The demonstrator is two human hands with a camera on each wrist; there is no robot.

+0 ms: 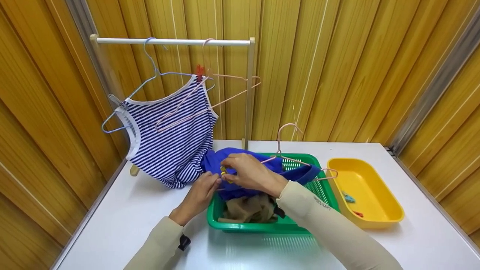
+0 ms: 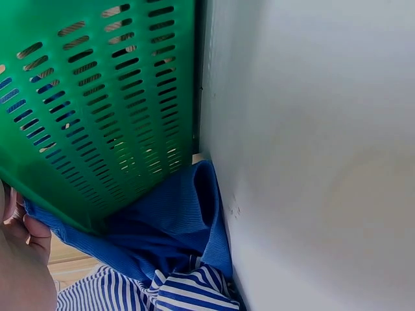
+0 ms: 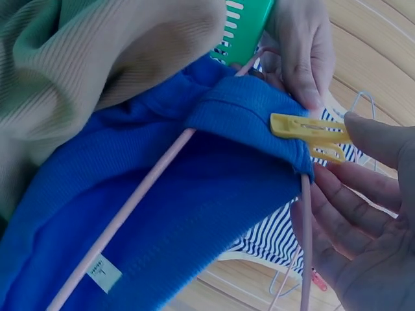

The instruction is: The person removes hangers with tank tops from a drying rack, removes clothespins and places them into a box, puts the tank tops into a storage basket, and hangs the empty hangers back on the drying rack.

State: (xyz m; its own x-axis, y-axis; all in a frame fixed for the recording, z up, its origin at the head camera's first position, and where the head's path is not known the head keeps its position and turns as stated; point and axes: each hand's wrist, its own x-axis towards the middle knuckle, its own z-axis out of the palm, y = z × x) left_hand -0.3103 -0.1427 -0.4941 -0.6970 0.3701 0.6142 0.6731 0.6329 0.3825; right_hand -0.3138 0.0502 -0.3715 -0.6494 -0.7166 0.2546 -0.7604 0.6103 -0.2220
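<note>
A blue garment (image 3: 188, 207) with ribbed edging lies over the basket, a pink wire hanger (image 3: 137, 201) running through its opening. My right hand (image 1: 247, 170) pinches a yellow clothespin (image 3: 298, 126) between thumb and fingers, and its jaws bite the garment's edge at one end of the hanger. Close by on the left, my left hand (image 1: 200, 191) grips the blue edge beside that hanger end. The hanger's hook (image 1: 279, 140) stands up behind the right wrist.
A striped tank top (image 1: 168, 146) hangs left on a blue hanger (image 1: 138, 87), held by pegs. Another pink hanger (image 1: 228, 101) shares the rack bar (image 1: 123, 40). Brown cloth (image 1: 247, 210) lies in the green basket (image 1: 258, 226). The yellow tray (image 1: 365, 176) at right holds pegs.
</note>
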